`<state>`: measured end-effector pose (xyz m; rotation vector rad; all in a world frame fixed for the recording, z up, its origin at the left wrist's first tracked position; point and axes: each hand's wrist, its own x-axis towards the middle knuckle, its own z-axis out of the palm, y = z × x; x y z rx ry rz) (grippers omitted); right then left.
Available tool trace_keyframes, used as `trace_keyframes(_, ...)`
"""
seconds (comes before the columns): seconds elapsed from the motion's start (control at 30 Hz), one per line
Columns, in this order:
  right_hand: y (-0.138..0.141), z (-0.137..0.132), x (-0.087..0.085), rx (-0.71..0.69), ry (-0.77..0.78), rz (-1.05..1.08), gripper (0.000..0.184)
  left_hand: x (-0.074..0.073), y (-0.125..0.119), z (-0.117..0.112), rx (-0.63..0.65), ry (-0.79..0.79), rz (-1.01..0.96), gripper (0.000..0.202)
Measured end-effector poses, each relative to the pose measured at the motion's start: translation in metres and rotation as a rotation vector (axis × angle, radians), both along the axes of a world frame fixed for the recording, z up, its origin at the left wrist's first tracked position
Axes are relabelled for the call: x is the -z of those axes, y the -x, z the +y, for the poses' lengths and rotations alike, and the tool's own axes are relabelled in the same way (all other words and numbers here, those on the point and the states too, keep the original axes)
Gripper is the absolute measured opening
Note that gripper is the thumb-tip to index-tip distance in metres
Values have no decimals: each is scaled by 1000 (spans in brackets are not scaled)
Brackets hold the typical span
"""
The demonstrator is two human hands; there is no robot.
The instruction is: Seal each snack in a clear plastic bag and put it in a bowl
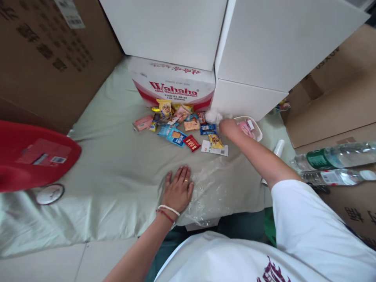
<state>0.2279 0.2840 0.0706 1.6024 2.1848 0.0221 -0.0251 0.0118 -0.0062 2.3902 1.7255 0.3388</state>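
Observation:
My left hand [178, 190] lies flat on the pale green cloth [117, 176], fingers stretched out, beside a clear plastic sheet [211, 192]. My right hand [229, 127] reaches to the back right and looks closed; its fingertips are hidden. It is between a white crumpled thing [213, 116] and a white bowl [258, 133] holding pink packets [246, 129]. Left of it lies a pile of wrapped snacks, among them a blue packet [176, 137], a dark blue packet [208, 129] and a red packet [192, 143]. A yellow packet [216, 141] rests on a white card [207, 147].
A Wahaha carton [176, 84] and white boxes [167, 31] stand behind the snacks. Brown cartons [53, 58] flank both sides. A red object [38, 156] and a round lid [50, 194] are at left. Plastic bottles [340, 154] and a white roll [279, 148] lie at right.

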Motion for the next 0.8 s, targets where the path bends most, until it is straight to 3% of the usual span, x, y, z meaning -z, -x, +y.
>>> trace_keyframes(0.2, -11, 29, 5, 106, -235, 48, 46, -2, 1, 0, -10, 35, -3, 56)
trace_keyframes(0.3, -19, 22, 6, 116, -162, 111, 41, -3, 2, 0, -19, 49, -9, 56)
trace_keyframes(0.37, -30, 11, -4, 95, -117, 128, 44, -3, 2, 1, -19, 51, -20, 56)
trace_keyframes(0.43, -42, -10, -20, 47, -169, 198, 50, -2, 3, 1, -19, 51, -37, 55)
trace_keyframes(0.53, -43, -71, -40, -47, -352, 446, 37, 0, 3, 1, -29, 38, -76, 54)
trace_keyframes(0.6, -28, -130, -37, -123, -340, 616, 30, 3, 4, 2, -54, 14, -123, 51)
trace_keyframes(0.7, 9, -225, -6, -422, 64, 740, 23, 6, 8, 5, -136, -25, -270, 38)
trace_keyframes(0.8, 42, -295, 34, -489, 167, 805, 28, 7, 13, 13, -326, 0, -557, 17)
